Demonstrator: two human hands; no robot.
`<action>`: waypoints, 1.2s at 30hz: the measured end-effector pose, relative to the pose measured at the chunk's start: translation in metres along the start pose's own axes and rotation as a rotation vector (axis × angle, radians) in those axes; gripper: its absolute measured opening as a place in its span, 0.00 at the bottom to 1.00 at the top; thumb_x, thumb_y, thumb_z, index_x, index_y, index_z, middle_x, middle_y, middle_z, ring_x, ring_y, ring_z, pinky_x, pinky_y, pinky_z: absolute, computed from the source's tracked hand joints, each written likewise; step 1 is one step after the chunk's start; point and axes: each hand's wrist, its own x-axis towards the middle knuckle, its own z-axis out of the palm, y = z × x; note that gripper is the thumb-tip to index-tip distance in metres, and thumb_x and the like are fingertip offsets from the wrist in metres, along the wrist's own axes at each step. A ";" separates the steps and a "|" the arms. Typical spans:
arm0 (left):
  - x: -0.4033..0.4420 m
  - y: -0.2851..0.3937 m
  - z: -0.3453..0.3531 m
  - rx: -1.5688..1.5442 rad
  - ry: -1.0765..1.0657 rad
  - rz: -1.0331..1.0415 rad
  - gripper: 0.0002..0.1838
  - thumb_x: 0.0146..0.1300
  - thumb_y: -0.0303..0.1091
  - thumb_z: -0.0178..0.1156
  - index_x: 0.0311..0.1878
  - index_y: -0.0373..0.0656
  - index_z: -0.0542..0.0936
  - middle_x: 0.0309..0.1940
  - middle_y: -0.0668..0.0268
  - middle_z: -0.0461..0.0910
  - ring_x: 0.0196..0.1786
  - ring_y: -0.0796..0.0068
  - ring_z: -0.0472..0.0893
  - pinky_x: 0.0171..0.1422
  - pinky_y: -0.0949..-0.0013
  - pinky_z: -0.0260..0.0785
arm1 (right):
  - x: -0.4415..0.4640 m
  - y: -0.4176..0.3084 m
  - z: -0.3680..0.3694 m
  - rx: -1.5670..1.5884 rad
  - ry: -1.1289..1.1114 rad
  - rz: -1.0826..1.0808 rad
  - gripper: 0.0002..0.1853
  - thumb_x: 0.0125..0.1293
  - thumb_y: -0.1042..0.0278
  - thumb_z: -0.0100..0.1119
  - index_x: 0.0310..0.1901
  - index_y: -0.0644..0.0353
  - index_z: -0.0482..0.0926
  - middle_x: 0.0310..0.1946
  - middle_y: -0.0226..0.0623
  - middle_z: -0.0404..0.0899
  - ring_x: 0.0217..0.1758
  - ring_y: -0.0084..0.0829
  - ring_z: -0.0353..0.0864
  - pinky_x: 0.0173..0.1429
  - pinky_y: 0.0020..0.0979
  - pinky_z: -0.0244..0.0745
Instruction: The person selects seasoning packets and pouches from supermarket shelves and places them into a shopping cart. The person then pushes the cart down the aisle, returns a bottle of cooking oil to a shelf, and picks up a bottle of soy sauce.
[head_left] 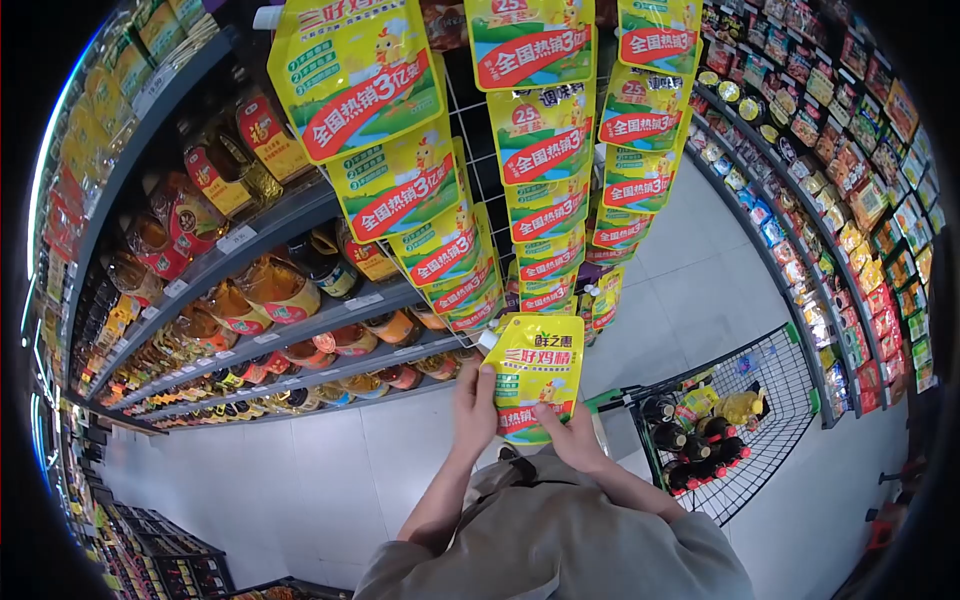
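A yellow spouted pouch of seasoning [538,370] is held upright in front of my body, its printed front facing me. My left hand [474,405] grips its left edge, just below the pale spout cap. At the lower right corner, my right hand [572,438] pinches the pouch with the thumb on the front. Just beyond hang columns of similar yellow pouches: a left column [385,175], a middle column [545,150] and a right column [640,130], on a dark wire rack.
To the right stands a green-edged wire shopping cart [800,400] holding several dark bottles [690,445] and a bottle of yellow oil [740,407]. Shelves of oil bottles [230,170] curve along the left. Packaged goods fill the right-hand shelves [850,190]. Pale floor tiles [320,450] lie below.
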 end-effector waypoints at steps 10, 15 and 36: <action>0.161 0.079 -0.043 0.044 0.342 0.341 0.17 0.70 0.37 0.61 0.53 0.36 0.71 0.48 0.64 0.75 0.46 0.80 0.73 0.52 0.73 0.68 | -0.004 -0.002 -0.017 -0.147 0.034 -0.050 0.16 0.72 0.65 0.57 0.52 0.69 0.77 0.42 0.38 0.85 0.43 0.22 0.82 0.48 0.27 0.77; 0.167 0.087 -0.047 0.053 0.271 0.328 0.15 0.69 0.37 0.63 0.50 0.36 0.75 0.43 0.66 0.79 0.43 0.82 0.76 0.49 0.75 0.68 | -0.007 -0.003 -0.022 -0.119 0.009 -0.040 0.15 0.71 0.66 0.58 0.52 0.70 0.77 0.42 0.38 0.85 0.43 0.22 0.82 0.47 0.27 0.78; 0.153 0.158 -0.116 -0.418 0.208 0.138 0.13 0.71 0.36 0.54 0.50 0.36 0.75 0.47 0.61 0.80 0.50 0.69 0.82 0.52 0.62 0.79 | 0.093 -0.069 0.018 -0.124 -0.110 -0.279 0.16 0.69 0.63 0.61 0.51 0.67 0.78 0.38 0.37 0.86 0.38 0.23 0.84 0.43 0.28 0.77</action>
